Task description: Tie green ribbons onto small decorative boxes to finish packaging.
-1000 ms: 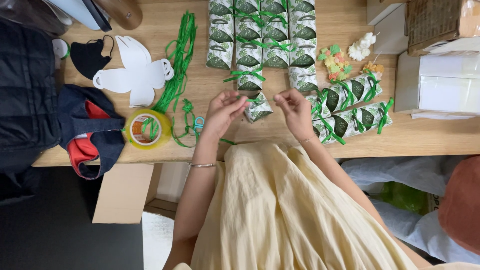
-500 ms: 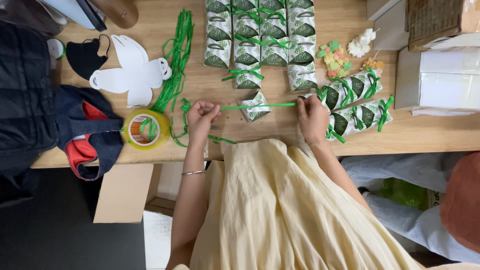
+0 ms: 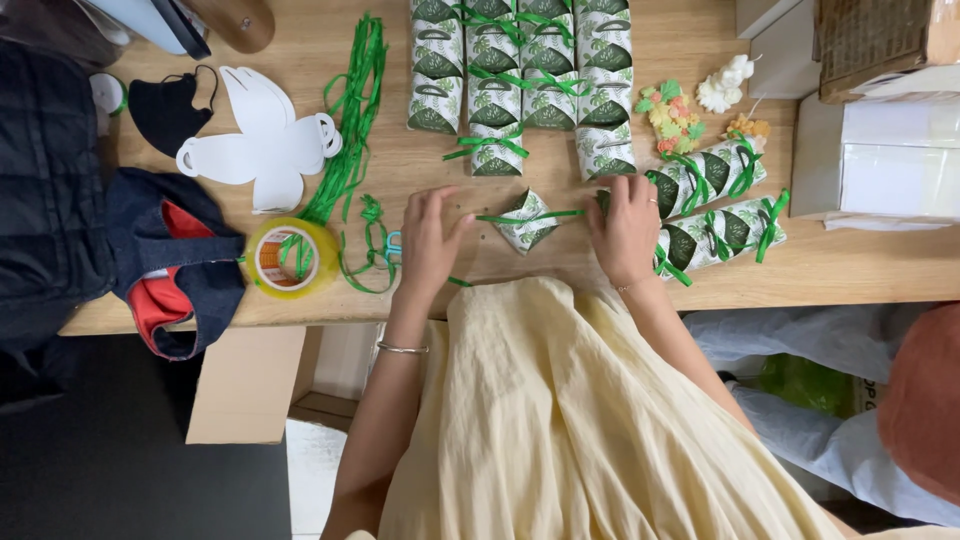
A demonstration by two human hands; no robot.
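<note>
Resting on the pale wooden counter (image 3: 860, 275), the small white pillow-shaped gift box printed with green leaves (image 3: 525, 222) lies between the two hands, near the counter's front edge. A thin green ribbon (image 3: 545, 214) crosses its top and runs to the right hand (image 3: 625, 228), which lies palm down with its fingers closed over the ribbon's end. Half a second ago that ribbon was stretched taut between two raised fists; now the left hand (image 3: 430, 240) has let go and moved in toward the box, fingers loosely curved and holding nothing, fingertips just short of the box. The box itself has barely shifted.

Behind it stand rows of finished leaf-print boxes tied with green bows (image 3: 520, 75), with more laid slantwise to the right (image 3: 715, 205). Left of the hands sit a roll of yellow tape (image 3: 290, 257), a bundle of loose green ribbon strips (image 3: 350, 130) and a flat white die-cut card blank (image 3: 262, 148).
</note>
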